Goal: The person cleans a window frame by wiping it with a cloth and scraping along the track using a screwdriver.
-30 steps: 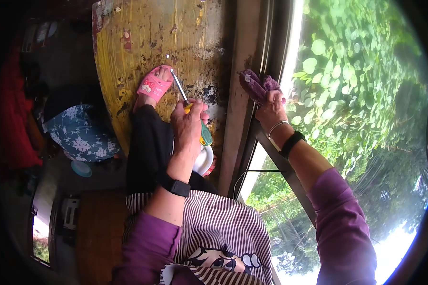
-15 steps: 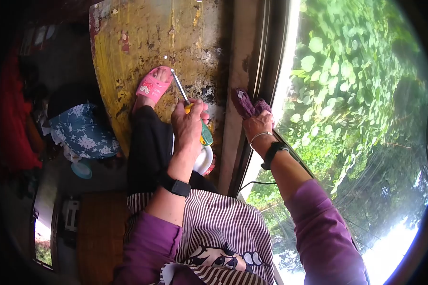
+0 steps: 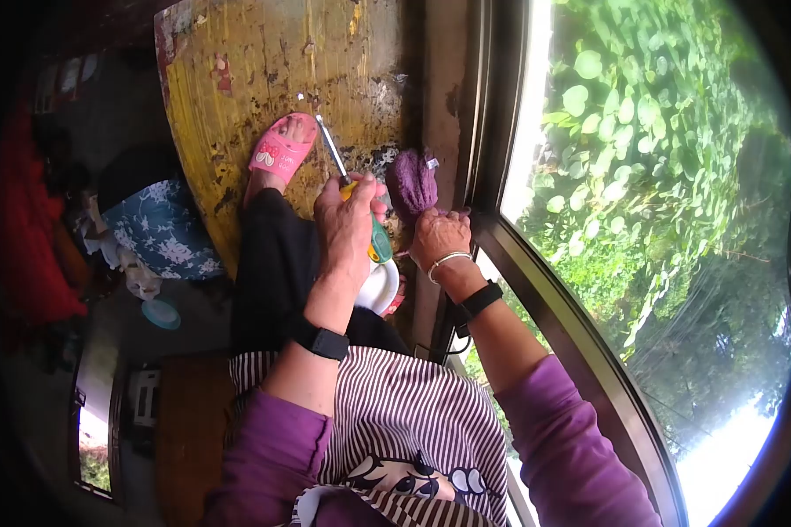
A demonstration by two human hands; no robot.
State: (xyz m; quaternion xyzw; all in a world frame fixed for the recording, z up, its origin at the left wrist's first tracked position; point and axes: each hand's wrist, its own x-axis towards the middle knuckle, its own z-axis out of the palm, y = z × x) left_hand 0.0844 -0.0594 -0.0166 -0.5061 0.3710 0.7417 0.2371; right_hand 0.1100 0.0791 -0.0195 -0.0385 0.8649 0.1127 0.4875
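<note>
Your purple textured cloth is just left of the brown window frame, its near end bunched in your right hand's curled fingers. Left of it, your left hand's fingers wrap a green-and-yellow-handled metal screwdriver, tip pointing far, near your pink plastic slipper on worn yellow wood.

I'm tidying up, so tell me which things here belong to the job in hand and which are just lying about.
Likely the job's:
Green-and-yellow-handled tool with a metal shaft, in the left hand
Bunched purple textured cloth, in the right hand

Probably just lying about:
Pale blue round item
Blue fabric with white flowers
White rounded container, use unclear
</note>
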